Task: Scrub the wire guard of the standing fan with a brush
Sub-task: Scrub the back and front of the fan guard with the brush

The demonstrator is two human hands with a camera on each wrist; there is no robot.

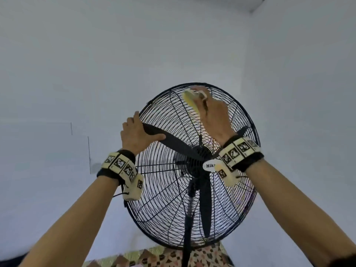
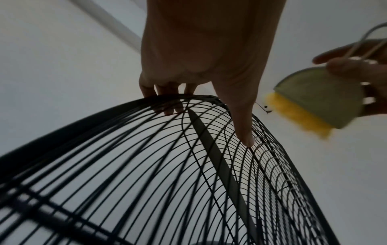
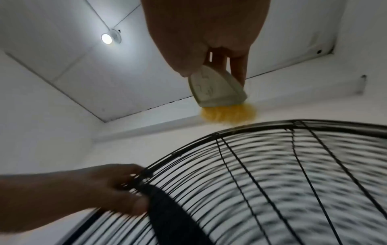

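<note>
Here, two bare arms reach up, and each wrist wears a band (image 1: 123, 166) with black and white square marks on it. The left hand (image 1: 137, 132) holds the left edge of the wire guard (image 1: 165, 191). Its fingers (image 2: 167, 97) curl over the black rim, and its thumb (image 2: 240, 119) lies flat on the front wires. In the left wrist view the fingertips poke in between the wires.

The right hand (image 1: 213, 116) is higher up, near the top of the guard. It grips a small brush (image 1: 190, 100). The thumb and fingers are clamped on the pale top part of the brush, one on each side. The yellow bristles (image 3: 228, 116) point down at the top rim. They are just beside the rim, and I cannot tell if they touch it.

The guard is round and black, with many thin wires. Behind the wires sit dark fan blades (image 1: 205, 205) and a white oval label (image 1: 211, 165) in the middle. The standing fan is held up by a black pole (image 1: 186, 237). A cloth with a flower pattern (image 1: 206, 256) shows low down behind the pole.

Farther back is a plain white wall (image 1: 77, 74). In the right wrist view a round lamp (image 3: 106, 38) shines on the ceiling.
</note>
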